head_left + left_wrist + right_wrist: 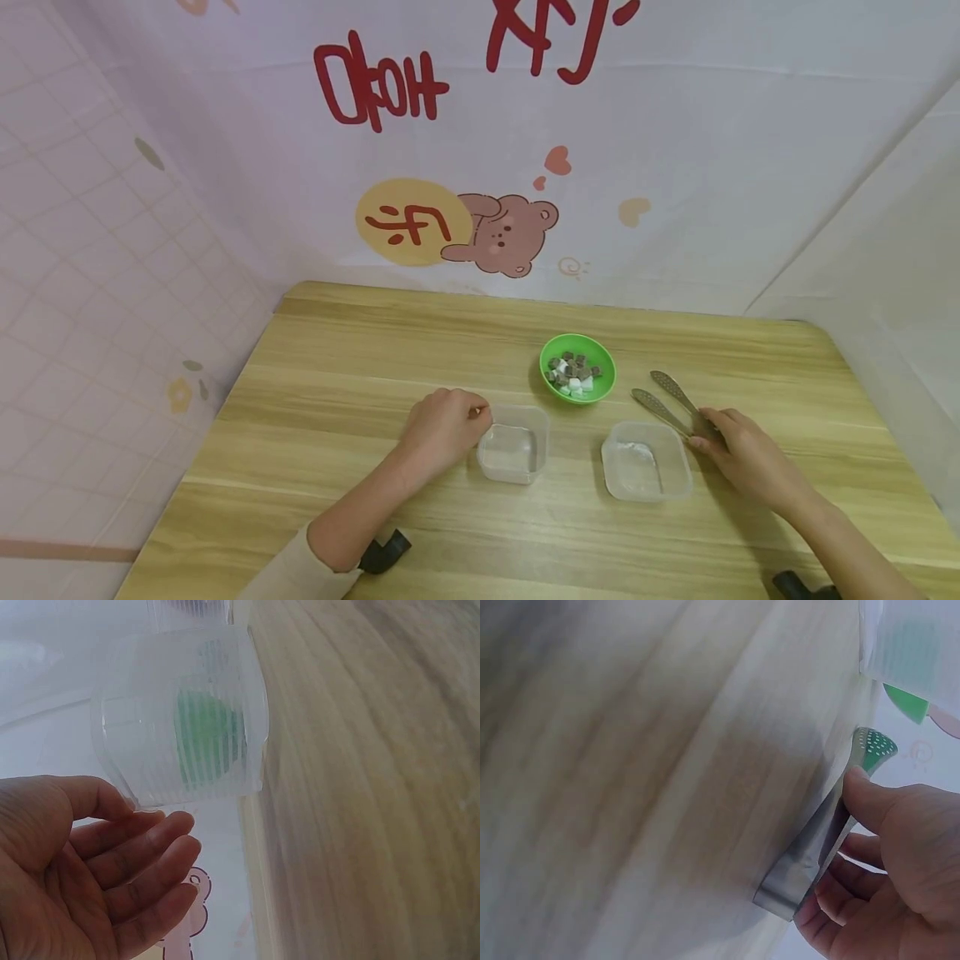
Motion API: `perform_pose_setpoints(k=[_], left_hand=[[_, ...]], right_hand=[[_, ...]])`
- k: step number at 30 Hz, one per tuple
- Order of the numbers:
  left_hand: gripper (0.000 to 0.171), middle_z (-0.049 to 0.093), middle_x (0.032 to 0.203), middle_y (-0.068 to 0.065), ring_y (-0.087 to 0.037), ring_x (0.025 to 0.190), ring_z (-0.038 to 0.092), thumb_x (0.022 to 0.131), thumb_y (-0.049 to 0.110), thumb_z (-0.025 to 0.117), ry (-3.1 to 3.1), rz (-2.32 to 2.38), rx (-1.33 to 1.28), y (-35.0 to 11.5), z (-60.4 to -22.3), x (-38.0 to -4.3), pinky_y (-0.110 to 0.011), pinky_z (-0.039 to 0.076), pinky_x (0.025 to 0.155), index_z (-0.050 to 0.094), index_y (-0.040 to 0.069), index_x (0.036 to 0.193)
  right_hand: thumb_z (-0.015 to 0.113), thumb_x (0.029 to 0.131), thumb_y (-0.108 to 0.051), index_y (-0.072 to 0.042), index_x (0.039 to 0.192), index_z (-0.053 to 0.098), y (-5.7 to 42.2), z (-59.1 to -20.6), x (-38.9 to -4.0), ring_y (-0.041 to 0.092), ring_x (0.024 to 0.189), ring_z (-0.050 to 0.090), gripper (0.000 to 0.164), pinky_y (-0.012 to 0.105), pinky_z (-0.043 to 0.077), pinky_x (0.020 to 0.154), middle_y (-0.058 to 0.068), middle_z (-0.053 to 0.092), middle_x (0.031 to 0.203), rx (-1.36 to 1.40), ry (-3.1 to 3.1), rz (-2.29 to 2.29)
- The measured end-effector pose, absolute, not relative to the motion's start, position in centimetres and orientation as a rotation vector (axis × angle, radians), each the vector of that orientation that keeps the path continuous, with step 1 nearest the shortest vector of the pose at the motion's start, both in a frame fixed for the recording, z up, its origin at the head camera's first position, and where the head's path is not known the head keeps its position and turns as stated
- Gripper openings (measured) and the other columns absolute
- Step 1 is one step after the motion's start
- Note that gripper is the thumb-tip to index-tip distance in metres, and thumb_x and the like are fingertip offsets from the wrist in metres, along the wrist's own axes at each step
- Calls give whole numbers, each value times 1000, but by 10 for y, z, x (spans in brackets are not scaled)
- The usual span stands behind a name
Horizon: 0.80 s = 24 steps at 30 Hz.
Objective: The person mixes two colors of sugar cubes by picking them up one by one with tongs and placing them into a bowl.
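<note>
My left hand (444,429) pinches the rim of a clear plastic container (513,476) at its upper left corner. In the left wrist view, thumb and forefinger meet at the container's (139,724) edge while the other fingers curve loosely below. Over on the right, my right hand (750,461) holds metal tongs (804,864) with perforated tips, thumb on one side and fingers on the other. The tongs' two arms spread apart, tips pointing toward the back. A second clear container (647,492) stands just left of the right hand, with some whitish marks inside.
Behind the containers, a green bowl (609,388) holds several small brown-grey and white cubes (576,384). Printed cloth walls (675,117) rise along the back and sides of the wooden table (315,350). Black wrist mounts (386,552) show below each forearm.
</note>
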<state>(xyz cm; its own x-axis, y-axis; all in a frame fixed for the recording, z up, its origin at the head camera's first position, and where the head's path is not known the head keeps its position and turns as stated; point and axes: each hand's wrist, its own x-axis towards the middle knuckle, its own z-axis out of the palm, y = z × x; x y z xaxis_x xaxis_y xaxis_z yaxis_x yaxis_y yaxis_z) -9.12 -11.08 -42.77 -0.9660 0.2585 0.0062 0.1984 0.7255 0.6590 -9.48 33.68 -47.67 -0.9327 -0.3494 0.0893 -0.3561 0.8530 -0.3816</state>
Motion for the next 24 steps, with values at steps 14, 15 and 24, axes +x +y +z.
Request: perform_pose_setpoints(k=[14, 15, 24], left_hand=[[24, 76, 91, -3, -6, 47, 41, 101, 21, 60, 2891, 1116, 327, -118, -421, -91, -27, 38, 48, 80, 10, 110], [25, 77, 102, -5, -8, 53, 51, 101, 22, 61, 2918, 1107, 324, -118, -420, -91, -29, 44, 53, 79, 10, 113], [47, 58, 149, -14, -35, 139, 53, 104, 29, 63, 3067, 1154, 299, -125, -415, -97, -59, 46, 107, 61, 7, 145]], right_hand=[[67, 104, -26, 16, 142, 48, 341, -457, -94, 63, 118, 50, 60, 75, 43, 88, 39, 53, 132, 471, -2979, 645], [66, 104, -26, 15, 143, 46, 342, -456, -94, 64, 120, 47, 60, 76, 41, 89, 40, 50, 135, 460, -2968, 659], [69, 102, -25, 4, 160, 31, 351, -453, -98, 65, 137, 33, 75, 77, 24, 109, 36, 34, 157, 477, -2808, 627]])
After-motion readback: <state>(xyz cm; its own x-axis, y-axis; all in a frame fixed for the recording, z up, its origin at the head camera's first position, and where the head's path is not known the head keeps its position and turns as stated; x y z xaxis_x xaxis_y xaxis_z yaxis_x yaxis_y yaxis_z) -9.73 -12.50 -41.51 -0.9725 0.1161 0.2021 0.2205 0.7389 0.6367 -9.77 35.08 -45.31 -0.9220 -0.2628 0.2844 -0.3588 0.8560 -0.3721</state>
